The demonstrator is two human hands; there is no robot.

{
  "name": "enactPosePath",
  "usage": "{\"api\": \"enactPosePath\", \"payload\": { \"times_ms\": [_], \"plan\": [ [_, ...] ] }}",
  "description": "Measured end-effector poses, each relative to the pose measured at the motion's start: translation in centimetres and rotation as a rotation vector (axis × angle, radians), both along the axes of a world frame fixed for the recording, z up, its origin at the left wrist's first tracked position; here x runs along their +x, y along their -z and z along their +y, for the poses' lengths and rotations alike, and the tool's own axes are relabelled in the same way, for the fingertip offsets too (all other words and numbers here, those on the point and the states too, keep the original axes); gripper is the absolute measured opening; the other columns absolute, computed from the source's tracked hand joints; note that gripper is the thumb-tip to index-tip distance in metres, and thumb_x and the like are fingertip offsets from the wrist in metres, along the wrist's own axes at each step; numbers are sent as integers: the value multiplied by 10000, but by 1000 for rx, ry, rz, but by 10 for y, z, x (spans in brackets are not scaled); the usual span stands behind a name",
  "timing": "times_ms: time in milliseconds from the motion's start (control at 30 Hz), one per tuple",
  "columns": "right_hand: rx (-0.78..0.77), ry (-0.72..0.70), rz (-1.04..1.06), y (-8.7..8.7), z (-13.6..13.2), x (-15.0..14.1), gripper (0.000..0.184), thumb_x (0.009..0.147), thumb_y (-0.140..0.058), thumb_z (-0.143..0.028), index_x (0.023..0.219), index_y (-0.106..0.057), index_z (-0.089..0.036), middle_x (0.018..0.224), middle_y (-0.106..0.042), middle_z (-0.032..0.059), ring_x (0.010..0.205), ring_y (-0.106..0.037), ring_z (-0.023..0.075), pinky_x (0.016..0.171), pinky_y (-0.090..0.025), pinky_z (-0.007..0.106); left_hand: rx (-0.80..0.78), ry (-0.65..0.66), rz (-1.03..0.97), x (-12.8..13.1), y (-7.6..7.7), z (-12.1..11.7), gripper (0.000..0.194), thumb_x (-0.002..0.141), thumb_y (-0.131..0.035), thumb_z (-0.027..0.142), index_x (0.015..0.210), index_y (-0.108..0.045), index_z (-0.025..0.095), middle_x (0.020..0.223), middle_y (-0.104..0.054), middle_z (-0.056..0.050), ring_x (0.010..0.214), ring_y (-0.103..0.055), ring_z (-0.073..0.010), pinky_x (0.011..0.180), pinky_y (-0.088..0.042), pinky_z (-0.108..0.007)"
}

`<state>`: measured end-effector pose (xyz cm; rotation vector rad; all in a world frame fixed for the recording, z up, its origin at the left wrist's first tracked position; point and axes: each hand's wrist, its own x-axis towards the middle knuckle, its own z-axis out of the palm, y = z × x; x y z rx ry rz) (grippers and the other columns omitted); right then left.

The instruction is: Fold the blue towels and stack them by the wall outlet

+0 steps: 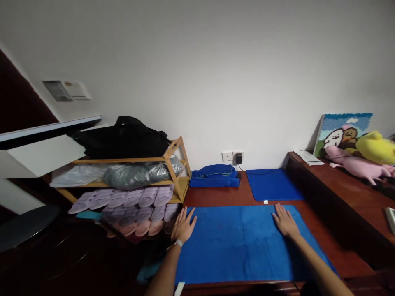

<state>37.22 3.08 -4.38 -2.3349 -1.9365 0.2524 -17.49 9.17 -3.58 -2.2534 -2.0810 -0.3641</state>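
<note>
A blue towel (237, 242) lies spread out flat on the reddish-brown wooden table (216, 196). At its far left corner rests my left hand (184, 225), palm down with fingers spread, a pale band around the wrist. My right hand (285, 221) lies flat near the towel's far right corner, fingers stretched out. Neither hand grips anything. Beyond the spread towel, a folded blue towel (274, 185) with a white tag lies by the wall. To its left sits a bundled blue cloth (214, 176).
On the left stands a wooden rack (175, 164) with a black bag (123, 139), plastic-wrapped items and several lilac slippers (145, 197). A black plug (238, 158) sits in the wall socket. The raised surface at right carries plush toys (352, 162) and a picture (342, 131).
</note>
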Motion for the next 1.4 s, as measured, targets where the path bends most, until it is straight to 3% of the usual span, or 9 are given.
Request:
{"api": "enactPosePath", "payload": {
  "times_ms": [133, 333, 467, 633, 733, 833, 1133, 1267, 1400],
  "plan": [
    [-22, 135, -34, 4, -6, 63, 732, 1008, -125, -468, 1631, -176, -87, 1700, -202, 111, 1575, -139, 224, 1273, -144, 430, 6, 5, -1, -2, 3, 2, 547, 1031, -395, 501, 1546, -435, 321, 1682, -329, -63, 1545, -287, -276, 1233, -278, -455],
    [-32, 160, -50, -3, -2, 62, 722, 1007, -188, -445, 1612, -235, -53, 1686, -246, 134, 1567, -189, 253, 1276, -148, 451, -14, -6, -1, -1, 0, 3, 545, 1030, -406, 494, 1545, -436, 320, 1683, -328, -61, 1547, -278, -275, 1237, -267, -457],
    [135, 82, -71, -13, -11, -7, 700, 1021, -191, -403, 1584, -282, 4, 1668, -264, 178, 1568, -179, 280, 1282, -123, 466, -8, 1, 6, -1, 2, 4, 554, 1029, -403, 494, 1547, -437, 302, 1679, -333, -78, 1546, -281, -282, 1238, -263, -453],
    [262, -281, 76, -8, -40, -145, 701, 1050, -161, -528, 1612, -273, -123, 1668, -268, 94, 1557, -222, 234, 1273, -204, 447, 10, -2, 5, -2, 5, 5, 558, 1023, -402, 505, 1545, -439, 312, 1675, -345, -58, 1548, -278, -277, 1239, -269, -462],
    [232, -347, 96, -1, -48, -172, 715, 1047, -169, -561, 1604, -295, -130, 1664, -270, 91, 1554, -232, 231, 1272, -210, 445, 5, -3, 4, -1, 5, 5, 560, 1025, -395, 497, 1548, -435, 300, 1679, -335, -61, 1549, -277, -275, 1242, -266, -458],
    [195, -258, 70, 5, -51, -133, 729, 1038, -187, -567, 1599, -309, -118, 1661, -278, 105, 1555, -228, 241, 1275, -191, 461, -8, -2, 9, -2, 5, 6, 560, 1028, -387, 491, 1549, -435, 294, 1680, -328, -70, 1547, -281, -278, 1242, -268, -461],
    [83, 159, 17, 19, -81, 89, 774, 963, -209, -499, 1570, -358, -41, 1645, -323, 162, 1544, -243, 276, 1263, -223, 452, -4, -1, -4, -1, 4, 7, 569, 1024, -389, 508, 1551, -432, 298, 1676, -336, -82, 1550, -272, -288, 1245, -259, -468],
    [149, 164, 7, 11, -86, 92, 753, 959, -221, -470, 1548, -403, -37, 1621, -376, 183, 1534, -268, 300, 1260, -234, 458, -2, -11, -15, 0, 4, 6, 575, 1021, -402, 504, 1552, -433, 287, 1681, -324, -85, 1550, -273, -289, 1247, -255, -464],
    [326, 62, 35, 5, -94, 13, 750, 983, -234, -504, 1556, -394, -48, 1624, -376, 178, 1541, -249, 334, 1276, -193, 498, 1, -10, -13, 1, 4, 6, 559, 1022, -397, 492, 1546, -439, 301, 1682, -326, -66, 1550, -273, -283, 1242, -265, -467]
  ]
}}
